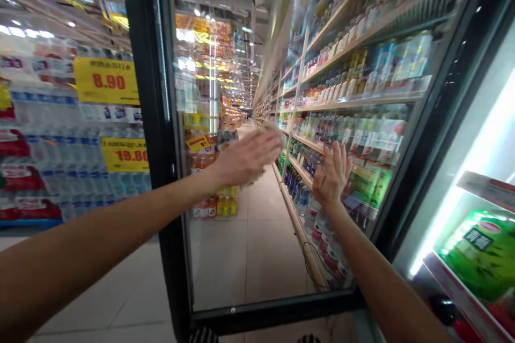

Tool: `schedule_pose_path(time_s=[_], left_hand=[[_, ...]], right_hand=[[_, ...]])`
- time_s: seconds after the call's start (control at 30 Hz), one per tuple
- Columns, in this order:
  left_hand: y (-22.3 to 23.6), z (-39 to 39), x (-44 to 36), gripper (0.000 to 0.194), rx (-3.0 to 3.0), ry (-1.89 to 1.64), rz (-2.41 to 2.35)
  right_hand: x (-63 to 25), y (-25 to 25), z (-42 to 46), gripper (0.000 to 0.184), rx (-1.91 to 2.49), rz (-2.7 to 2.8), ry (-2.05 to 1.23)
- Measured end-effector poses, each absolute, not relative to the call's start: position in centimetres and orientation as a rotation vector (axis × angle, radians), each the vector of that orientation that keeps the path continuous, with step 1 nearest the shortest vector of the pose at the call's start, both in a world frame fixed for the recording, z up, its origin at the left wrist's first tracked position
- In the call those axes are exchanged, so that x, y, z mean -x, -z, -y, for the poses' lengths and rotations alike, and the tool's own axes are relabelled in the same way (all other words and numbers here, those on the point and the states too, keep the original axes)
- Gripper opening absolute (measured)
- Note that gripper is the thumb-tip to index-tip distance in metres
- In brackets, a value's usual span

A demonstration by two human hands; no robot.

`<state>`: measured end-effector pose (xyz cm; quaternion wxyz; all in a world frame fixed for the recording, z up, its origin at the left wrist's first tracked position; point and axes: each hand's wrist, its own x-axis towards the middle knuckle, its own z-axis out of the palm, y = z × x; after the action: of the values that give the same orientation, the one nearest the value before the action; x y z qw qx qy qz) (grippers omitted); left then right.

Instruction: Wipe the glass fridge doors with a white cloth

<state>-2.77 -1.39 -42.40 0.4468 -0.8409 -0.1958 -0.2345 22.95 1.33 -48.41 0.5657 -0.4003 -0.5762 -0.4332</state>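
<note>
A glass cooler door with a black frame stands open in front of me. My right hand lies flat against the glass with its fingers stretched upward. My left hand is blurred by motion, fingers extended toward the glass, holding nothing that I can see. Both forearms reach in from the bottom of the head view.
The lit cooler interior at the right holds a green packet on a shelf. Through the glass a tiled aisle runs away between drink shelves. Stacked water bottles with yellow price signs fill the left.
</note>
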Motion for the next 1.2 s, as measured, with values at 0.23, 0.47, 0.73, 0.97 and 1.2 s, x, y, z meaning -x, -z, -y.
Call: schedule_pose_path(time_s=[0.23, 0.47, 0.73, 0.97, 1.2], left_hand=[[47.8, 2.0, 2.7, 0.044, 2.081, 0.325, 0.076], [40.1, 1.1, 2.4, 0.05, 1.819, 0.811, 0.561], [56.6, 1.9, 0.4, 0.039, 2.094, 0.31, 0.088], [46.8, 0.9, -1.9, 0.049, 1.923, 0.746, 0.502], [56.0, 1.3, -5.0, 0.041, 2.074, 0.474, 0.157]], right_hand=[[-23.1, 48.6, -1.6, 0.05, 0.93, 1.345, 1.073], [-23.2, 49.6, -1.3, 0.051, 0.938, 1.355, 1.076], [-23.1, 50.8, -1.3, 0.054, 0.962, 1.362, 1.058], [-24.9, 54.1, -0.5, 0.051, 1.048, 1.266, 0.894], [-28.3, 61.5, 2.1, 0.05, 1.25, 1.327, 0.797]])
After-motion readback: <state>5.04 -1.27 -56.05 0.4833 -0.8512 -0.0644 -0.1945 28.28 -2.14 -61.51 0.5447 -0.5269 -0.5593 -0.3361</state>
